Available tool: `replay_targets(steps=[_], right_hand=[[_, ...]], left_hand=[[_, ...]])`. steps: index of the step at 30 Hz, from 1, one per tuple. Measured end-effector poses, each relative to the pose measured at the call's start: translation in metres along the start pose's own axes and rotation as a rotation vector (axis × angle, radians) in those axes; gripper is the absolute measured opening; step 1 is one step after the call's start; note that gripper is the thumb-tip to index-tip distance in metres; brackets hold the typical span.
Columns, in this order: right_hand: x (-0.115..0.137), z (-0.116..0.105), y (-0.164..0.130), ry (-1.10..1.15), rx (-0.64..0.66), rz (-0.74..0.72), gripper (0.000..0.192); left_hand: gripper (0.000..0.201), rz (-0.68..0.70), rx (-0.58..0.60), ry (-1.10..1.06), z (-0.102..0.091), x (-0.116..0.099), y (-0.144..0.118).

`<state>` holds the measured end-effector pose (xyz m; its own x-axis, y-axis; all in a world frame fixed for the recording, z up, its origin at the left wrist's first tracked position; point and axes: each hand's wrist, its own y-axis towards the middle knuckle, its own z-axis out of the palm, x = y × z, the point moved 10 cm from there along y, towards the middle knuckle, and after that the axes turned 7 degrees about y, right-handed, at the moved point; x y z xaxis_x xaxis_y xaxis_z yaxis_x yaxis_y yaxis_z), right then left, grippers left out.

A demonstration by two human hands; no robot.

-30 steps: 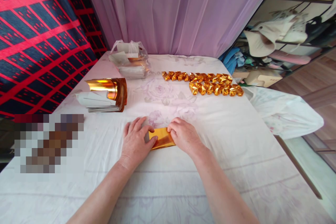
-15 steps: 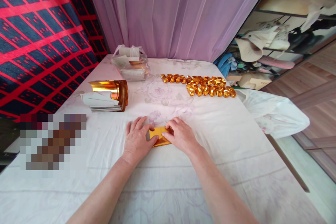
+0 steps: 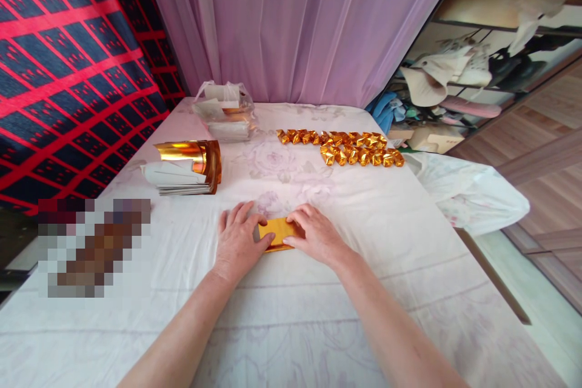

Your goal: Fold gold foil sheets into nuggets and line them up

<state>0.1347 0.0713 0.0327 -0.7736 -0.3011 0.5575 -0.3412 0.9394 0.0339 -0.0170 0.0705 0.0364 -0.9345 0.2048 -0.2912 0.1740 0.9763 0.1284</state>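
A folded strip of gold foil paper (image 3: 278,231) lies flat on the cloth-covered surface between my hands. My left hand (image 3: 239,239) grips its left end, thumb along the near edge and index finger at the far side, where a bit of grey backing shows. At the right end, my right hand (image 3: 318,235) pinches the paper between thumb and fingers. Left of centre stands a curled stack of gold foil sheets (image 3: 209,163) with pale backing. Several folded gold foil pieces (image 3: 352,154) sit in two rows at the far right.
A clear plastic bag (image 3: 225,112) with papers in it sits at the back left. The patterned cloth (image 3: 291,309) covers the surface. A white bag (image 3: 477,194) is beyond the right edge, near shelves with shoes and a cap (image 3: 427,79). A blurred patch (image 3: 95,248) hides something at left.
My right thumb has slid right along the near edge of the gold paper, uncovering more of it. My left hand keeps its place. The view has shifted slightly.
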Motion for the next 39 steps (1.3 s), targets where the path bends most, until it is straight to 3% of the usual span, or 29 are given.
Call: replay_targets(steps=[18, 26, 39], right_hand=[[0.001, -0.001, -0.012, 0.003, 0.111, -0.227, 0.041], [-0.007, -0.001, -0.024, 0.052, 0.085, -0.235, 0.034], [-0.016, -0.014, -0.033, 0.252, 0.11, -0.294, 0.047]], left_hand=[[0.017, 0.007, 0.008, 0.01, 0.003, 0.001, -0.001], [0.016, -0.002, 0.011, 0.002, 0.003, 0.001, 0.0], [0.016, -0.005, 0.032, 0.004, 0.007, 0.002, 0.0]])
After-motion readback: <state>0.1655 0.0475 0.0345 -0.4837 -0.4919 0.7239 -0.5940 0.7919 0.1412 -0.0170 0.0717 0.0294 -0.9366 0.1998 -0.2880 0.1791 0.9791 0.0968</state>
